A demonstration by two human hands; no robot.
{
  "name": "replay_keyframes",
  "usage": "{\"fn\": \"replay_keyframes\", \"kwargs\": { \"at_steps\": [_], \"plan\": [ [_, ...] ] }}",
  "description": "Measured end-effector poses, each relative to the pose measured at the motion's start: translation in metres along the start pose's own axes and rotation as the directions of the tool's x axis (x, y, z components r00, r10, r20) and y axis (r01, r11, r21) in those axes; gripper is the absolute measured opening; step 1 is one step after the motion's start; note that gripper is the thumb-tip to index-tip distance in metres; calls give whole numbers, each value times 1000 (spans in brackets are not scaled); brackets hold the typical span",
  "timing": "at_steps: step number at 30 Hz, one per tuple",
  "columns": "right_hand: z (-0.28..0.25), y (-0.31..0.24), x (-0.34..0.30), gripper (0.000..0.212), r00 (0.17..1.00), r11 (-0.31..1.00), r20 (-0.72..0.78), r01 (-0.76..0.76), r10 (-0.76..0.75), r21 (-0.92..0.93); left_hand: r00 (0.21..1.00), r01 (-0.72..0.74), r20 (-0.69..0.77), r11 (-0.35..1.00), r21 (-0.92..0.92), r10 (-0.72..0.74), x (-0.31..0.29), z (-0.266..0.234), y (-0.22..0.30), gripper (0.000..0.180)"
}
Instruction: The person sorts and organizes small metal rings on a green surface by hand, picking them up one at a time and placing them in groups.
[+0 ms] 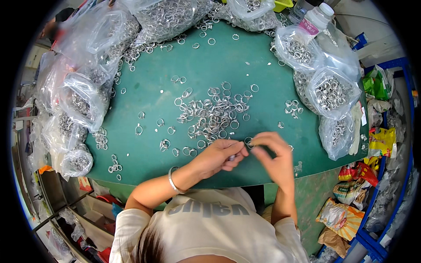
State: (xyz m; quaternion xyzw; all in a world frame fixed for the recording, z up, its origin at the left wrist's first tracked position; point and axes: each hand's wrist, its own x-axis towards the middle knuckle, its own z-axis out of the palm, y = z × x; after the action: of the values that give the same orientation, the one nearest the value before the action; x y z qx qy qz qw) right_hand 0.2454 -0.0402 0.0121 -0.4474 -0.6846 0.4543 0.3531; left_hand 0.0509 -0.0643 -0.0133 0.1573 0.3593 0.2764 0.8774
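Note:
A loose heap of silver-coloured metal rings point(215, 114) lies on the green tabletop point(149, 94) in front of me. My left hand point(221, 155) is closed at the near edge of the heap, palm turned toward the right, with small silver rings point(232, 158) showing among its curled fingers. Close by on the right, my right hand point(275, 153) is curved with thumb and index toward the left hand. It is smeared by motion. A single ring point(248, 141) sits right at its fingertips; whether it is pinched or lies on the table behind them, I cannot tell.
Clear plastic bags full of rings line the left point(83, 103), the back point(171, 17) and the right point(332, 94) of the table. A white-capped bottle point(316, 19) stands at the back right. Small ring groups point(293, 108) lie apart. Blue shelving point(372, 245) holds packets at right.

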Motion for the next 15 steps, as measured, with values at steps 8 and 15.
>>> {"fn": "replay_keyframes", "kwargs": {
  "at_steps": [8,15],
  "plan": [
    [39,15,29,19,979,811,-79,112,-191,-575,879,-252,-137,690,678,456,-21,-5,-7,31],
    [40,12,21,9,978,830,-66,132,-198,-542,972,-44,-233,999,-17,39,-34,-10,-9,38]
  ]
}}
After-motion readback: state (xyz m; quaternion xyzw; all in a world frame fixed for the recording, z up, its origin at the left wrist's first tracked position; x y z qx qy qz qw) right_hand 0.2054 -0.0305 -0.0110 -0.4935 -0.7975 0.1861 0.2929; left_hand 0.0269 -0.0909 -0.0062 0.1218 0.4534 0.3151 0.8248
